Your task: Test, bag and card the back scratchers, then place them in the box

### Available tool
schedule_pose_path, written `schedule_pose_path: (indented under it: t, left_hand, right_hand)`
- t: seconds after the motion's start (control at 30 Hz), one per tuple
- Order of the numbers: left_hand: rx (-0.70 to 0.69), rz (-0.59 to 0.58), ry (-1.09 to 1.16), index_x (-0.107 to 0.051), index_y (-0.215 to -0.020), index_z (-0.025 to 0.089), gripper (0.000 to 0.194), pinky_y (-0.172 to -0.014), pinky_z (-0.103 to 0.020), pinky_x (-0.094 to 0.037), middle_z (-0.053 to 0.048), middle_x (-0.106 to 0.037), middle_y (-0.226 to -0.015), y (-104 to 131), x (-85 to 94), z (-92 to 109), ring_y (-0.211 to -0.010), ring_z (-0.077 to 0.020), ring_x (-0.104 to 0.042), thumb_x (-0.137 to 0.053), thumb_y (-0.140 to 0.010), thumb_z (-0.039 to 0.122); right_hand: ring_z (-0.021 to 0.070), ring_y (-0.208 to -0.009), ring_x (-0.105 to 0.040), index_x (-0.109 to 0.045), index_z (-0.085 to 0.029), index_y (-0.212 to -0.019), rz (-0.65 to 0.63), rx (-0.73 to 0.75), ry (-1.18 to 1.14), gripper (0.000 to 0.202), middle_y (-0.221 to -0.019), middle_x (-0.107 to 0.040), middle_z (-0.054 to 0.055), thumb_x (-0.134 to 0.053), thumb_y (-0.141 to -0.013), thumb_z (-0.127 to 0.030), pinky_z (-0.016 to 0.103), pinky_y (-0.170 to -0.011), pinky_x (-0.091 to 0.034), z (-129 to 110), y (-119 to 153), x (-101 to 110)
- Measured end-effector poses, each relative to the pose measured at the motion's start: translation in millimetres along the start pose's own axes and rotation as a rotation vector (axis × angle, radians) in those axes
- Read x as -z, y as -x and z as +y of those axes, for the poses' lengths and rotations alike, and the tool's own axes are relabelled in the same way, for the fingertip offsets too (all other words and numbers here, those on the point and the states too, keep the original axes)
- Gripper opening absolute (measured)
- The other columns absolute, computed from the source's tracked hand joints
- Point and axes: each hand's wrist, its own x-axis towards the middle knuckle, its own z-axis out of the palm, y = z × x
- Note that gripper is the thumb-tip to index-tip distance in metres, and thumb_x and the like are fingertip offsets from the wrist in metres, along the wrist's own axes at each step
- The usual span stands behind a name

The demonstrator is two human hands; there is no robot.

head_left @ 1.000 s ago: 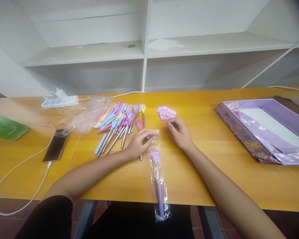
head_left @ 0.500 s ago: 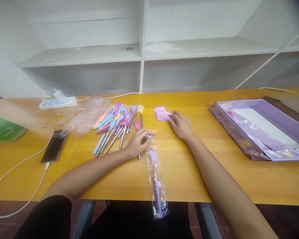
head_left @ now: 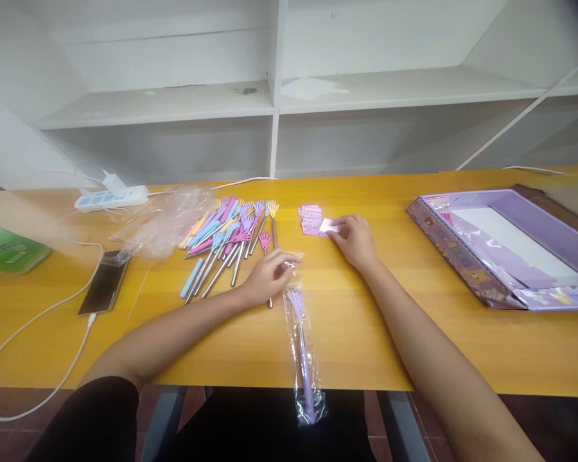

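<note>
A clear sleeve (head_left: 293, 359) holds a purple scratcher (head_left: 305, 372). The left hand (head_left: 268, 277) pinches the sleeve's far end; the right hand (head_left: 356, 242), beyond the sleeve and rightward, pinches a small card (head_left: 327, 226). Well right of the sleeve, an open purple box (head_left: 467, 260) contains a pink packet (head_left: 443, 210).

Right of the hands (head_left: 358, 242), open table (head_left: 399, 256) reaches the box (head_left: 462, 260).

A yellow bench (head_left: 366, 346) bears a scratcher pile (head_left: 239, 237); left of the pile lie plastic bags (head_left: 166, 221), a phone (head_left: 102, 282), a power strip (head_left: 137, 196); right of it, a bagged scratcher (head_left: 305, 366), pink cards (head_left: 311, 221), a purple box (head_left: 462, 256).
</note>
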Motion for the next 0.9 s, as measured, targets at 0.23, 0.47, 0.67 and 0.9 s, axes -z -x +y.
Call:
schedule_pose_path:
  t: [0.23,0.47,0.67,0.9]
  left_hand:
    - [0.017,0.001,0.131,-0.073,-0.124,0.021,0.031,-0.103,-0.042,-0.053,-0.012,-0.07,-0.123,0,5.3,4,-0.115,-0.0255,-0.068,-0.056,-0.105,0.037]
    - [0.14,0.044,0.493,-0.077,-0.125,0.019,0.041,-0.109,-0.046,-0.053,-0.015,-0.073,-0.134,3,4.2,1,-0.128,-0.0318,-0.066,-0.056,-0.104,0.048]
    - [0.277,-0.008,0.914,-0.074,-0.134,0.017,0.047,-0.111,-0.056,-0.051,-0.019,-0.069,-0.142,-1,0.5,-7,-0.119,-0.0336,-0.072,-0.067,-0.098,0.047]
    - [0.399,-0.049,1.19,-0.076,-0.13,0.012,0.05,-0.116,-0.059,-0.046,-0.02,-0.075,-0.13,-9,2.8,-12,-0.121,-0.0351,-0.071,-0.066,-0.09,0.042]
  right_hand:
    - [0.0257,-0.094,-0.067,-0.078,-0.023,-0.089,0.078,-0.064,-0.215,0.009,-0.098,-0.073,0.008,-0.071,-0.089,-0.03,0.042,-0.088,-0.055,-5,-1,3]
    - [0.0221,-0.091,-0.068,-0.08,-0.024,-0.095,0.09,-0.081,-0.4,0.016,-0.099,-0.074,0.007,-0.069,-0.094,-0.036,0.037,-0.081,-0.056,-35,6,19]
    - [0.0187,-0.079,-0.065,-0.078,-0.026,-0.104,-0.081,-0.064,-0.647,0.022,-0.101,-0.072,0.006,-0.066,-0.101,-0.044,0.035,-0.073,-0.055,-80,28,28]
    - [0.024,-0.098,-0.07,-0.081,-0.028,-0.102,-0.157,-0.007,-0.613,0.017,-0.103,-0.078,0.005,-0.07,-0.099,-0.041,0.041,-0.09,-0.056,-98,41,25]
